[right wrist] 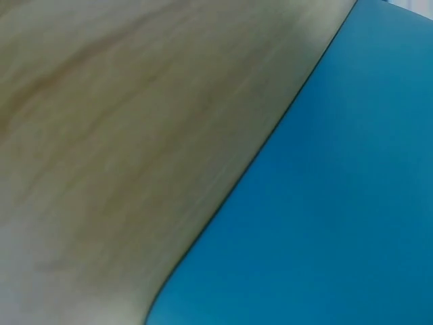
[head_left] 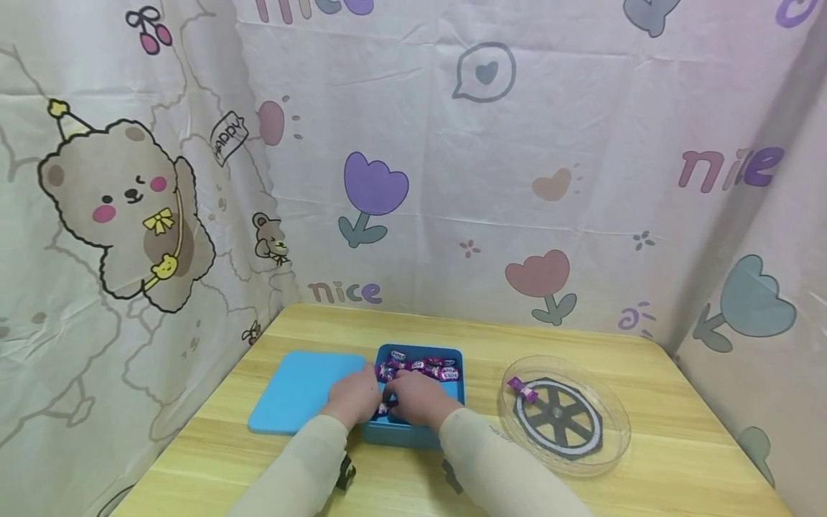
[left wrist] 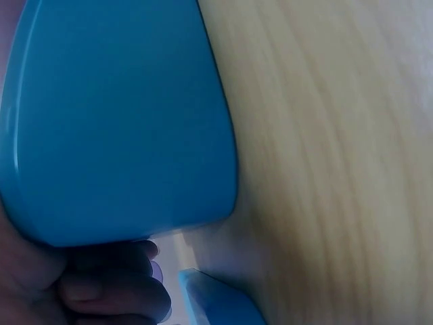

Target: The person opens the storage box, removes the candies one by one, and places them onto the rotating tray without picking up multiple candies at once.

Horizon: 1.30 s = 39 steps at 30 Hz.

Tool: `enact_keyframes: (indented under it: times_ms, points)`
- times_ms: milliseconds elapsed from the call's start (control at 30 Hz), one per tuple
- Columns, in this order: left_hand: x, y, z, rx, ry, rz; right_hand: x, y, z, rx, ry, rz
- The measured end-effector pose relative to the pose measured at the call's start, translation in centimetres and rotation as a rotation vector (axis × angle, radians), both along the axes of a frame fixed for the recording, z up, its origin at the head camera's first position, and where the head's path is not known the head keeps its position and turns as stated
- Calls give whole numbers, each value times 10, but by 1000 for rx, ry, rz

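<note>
A blue plastic box [head_left: 408, 435] stands on the table with several purple wrapped candies [head_left: 417, 365] in its far part. My left hand [head_left: 355, 396] is at the box's left side; in the left wrist view its curled fingers [left wrist: 115, 291] lie against the outer wall and it grips the side. Over the box's near half, my right hand [head_left: 421, 396] reaches in with fingers bent downward. A purple candy [head_left: 382, 410] lies close under those fingertips; whether they pinch it is hidden. The right wrist view shows only the box wall [right wrist: 311, 203] and table.
A flat light-blue lid [head_left: 304, 391] lies left of the box. To the right stands a round clear dish [head_left: 617, 439] over a dark wheel-like pattern, with one purple candy [head_left: 522, 389] inside. Patterned curtains [head_left: 446, 179] hang behind and beside the wooden table [head_left: 672, 424].
</note>
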State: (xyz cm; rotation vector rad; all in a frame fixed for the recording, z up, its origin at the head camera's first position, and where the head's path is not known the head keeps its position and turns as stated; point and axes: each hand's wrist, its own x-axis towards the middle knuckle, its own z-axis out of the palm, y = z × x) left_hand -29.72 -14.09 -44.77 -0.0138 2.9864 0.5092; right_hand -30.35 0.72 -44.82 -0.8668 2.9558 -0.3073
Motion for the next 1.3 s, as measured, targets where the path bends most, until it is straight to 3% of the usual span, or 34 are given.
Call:
enact_keyframes:
  times_ms: [400,667,900,1300]
  points:
    - [-1,1,0,9,3,5,-5,-1,-4,26,18,-6]
    - [0,0,2,15,-1,-12,-6,4,-1,23,-21,-36]
    - [0,-1,1,22,-8,-20,-4,17,8,-23,-30,-24]
    - [0,-2,0,25,-1,-12,-5,53,32,-62,72,-7]
